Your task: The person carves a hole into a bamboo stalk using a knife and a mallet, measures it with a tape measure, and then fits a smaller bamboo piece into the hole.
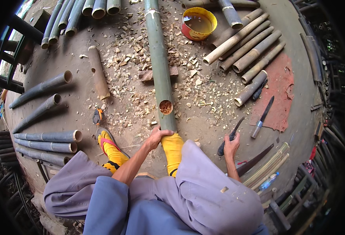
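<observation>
A long green bamboo pole [158, 70] runs away from me between my feet. Near its close end a round hole [166, 107] is cut, with reddish-brown material showing inside. My left hand [157, 137] is closed around that close end, right beside my yellow-socked foot [172, 147]. In my right hand [231, 145] is a curved knife [236, 127] with a dark handle, held off to the right of the pole and apart from it. The far part of the pole crosses a reddish block [147, 75].
Wood chips [125, 58] litter the ground around the pole. To the right lie a straight knife [263, 117], a red cloth [280, 94], a saw [254, 160] and bamboo pieces [254, 51]. A yellow bucket [199, 23] holds liquid. More bamboo tubes [49, 136] lie left, near an orange tool [97, 116].
</observation>
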Available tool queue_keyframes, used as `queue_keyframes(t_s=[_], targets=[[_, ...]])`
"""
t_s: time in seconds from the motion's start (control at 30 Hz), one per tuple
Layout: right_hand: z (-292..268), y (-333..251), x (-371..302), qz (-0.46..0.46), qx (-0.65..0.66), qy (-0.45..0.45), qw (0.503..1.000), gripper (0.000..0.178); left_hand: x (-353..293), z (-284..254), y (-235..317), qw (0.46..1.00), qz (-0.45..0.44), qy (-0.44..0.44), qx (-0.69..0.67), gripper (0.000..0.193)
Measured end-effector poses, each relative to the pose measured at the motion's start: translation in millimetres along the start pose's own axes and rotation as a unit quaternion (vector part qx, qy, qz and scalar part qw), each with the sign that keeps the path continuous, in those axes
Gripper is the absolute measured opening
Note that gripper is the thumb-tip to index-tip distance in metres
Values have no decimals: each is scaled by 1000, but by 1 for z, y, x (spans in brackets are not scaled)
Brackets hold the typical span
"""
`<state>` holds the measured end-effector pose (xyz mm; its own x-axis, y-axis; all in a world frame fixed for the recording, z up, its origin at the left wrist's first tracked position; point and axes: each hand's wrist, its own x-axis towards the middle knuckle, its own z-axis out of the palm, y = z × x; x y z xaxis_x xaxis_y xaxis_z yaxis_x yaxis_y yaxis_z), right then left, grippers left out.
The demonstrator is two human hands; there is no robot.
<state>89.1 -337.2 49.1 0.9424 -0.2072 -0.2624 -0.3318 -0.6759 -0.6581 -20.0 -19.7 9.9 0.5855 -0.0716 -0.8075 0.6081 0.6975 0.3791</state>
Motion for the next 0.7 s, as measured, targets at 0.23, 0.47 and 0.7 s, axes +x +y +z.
queue_keyframes(t_s=[0.23,0.47,0.7], targets=[[4,38,-26,17,-58,10,998,34,1,9,-5,1000,19,11,-10,54],[-9,19,50,-10,-118,95,988,40,3,0,2,998,8,-19,53,49],[-24,36,114,42,-186,102,976,42,-2,-3,15,990,7,-7,142,65]])
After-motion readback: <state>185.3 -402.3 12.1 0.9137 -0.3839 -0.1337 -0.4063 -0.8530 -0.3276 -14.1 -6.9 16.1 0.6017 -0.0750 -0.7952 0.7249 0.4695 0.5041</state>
